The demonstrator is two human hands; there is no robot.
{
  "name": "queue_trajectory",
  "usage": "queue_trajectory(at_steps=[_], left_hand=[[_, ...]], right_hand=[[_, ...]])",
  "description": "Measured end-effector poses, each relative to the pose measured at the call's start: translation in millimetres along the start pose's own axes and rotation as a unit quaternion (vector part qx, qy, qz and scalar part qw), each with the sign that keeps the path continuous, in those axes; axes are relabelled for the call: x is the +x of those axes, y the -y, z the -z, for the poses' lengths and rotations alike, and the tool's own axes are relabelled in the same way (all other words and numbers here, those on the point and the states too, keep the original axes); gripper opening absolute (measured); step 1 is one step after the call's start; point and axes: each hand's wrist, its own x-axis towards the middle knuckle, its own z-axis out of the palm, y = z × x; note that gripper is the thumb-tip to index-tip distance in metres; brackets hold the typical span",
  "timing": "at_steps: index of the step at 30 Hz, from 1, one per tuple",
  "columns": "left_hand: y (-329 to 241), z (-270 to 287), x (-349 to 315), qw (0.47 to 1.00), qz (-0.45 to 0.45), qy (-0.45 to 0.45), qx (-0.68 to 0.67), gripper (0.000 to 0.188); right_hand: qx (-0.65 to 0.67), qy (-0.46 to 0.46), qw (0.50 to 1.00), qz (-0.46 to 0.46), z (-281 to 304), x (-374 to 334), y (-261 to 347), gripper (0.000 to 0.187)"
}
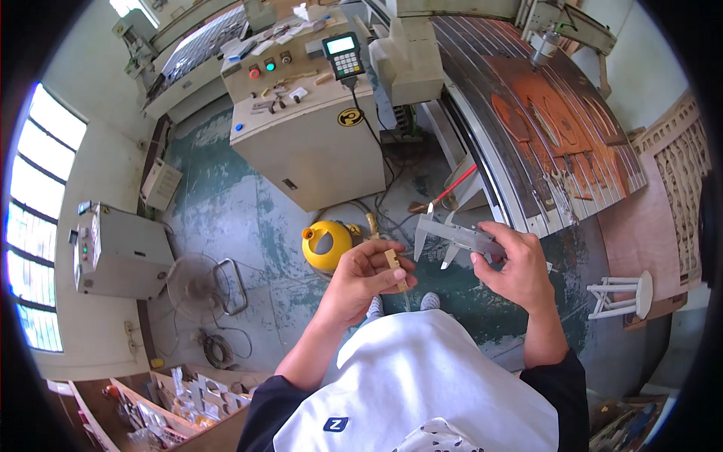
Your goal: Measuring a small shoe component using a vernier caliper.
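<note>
Between the thumb and fingers of my left hand (360, 280) is a small light-brown notched piece (392, 259), which looks like wood. My right hand (521, 265) grips a grey metal vernier caliper (461, 235) by its body end. The caliper's jaws are spread apart and point left, toward my left hand. A gap separates them from the notched piece. Both hands are held up in front of my white apron (429, 377), above the floor. Fingers hide part of the notched piece and the caliper's far end.
Ahead stands a control cabinet (309, 154) with a handheld keypad (343, 56) on top. A slatted machine bed (535, 224) carrying reddish boards is at right. A yellow round machine (327, 245), a floor fan (194, 287), cables and a white stool (642, 294) stand around. Wooden bins (90, 407) sit lower left.
</note>
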Motion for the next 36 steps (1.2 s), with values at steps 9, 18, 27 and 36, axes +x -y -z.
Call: queue_trajectory(at_steps=[9, 18, 27, 36], left_hand=[[-0.9, -8.3, 0.2, 0.989, -0.032, 0.046, -0.136, 0.044], [1.2, -9.5, 0.1, 0.977, -0.09, 0.092, -0.168, 0.052], [1.8, -10.2, -1.0, 0.972, -0.118, 0.118, -0.166, 0.053], [1.9, -14.5, -5.4, 0.972, -0.119, 0.122, -0.164, 0.055]], right_hand=[[0.056, -0.01, 0.998, -0.015, -9.2, -0.8, 6.7, 0.035], [0.062, -0.029, 0.998, -0.004, -11.2, 0.3, 10.6, 0.035], [0.05, -0.036, 0.998, -0.004, -11.3, -2.2, 16.1, 0.035], [0.047, -0.044, 0.998, 0.012, -10.0, -6.8, 18.8, 0.036]])
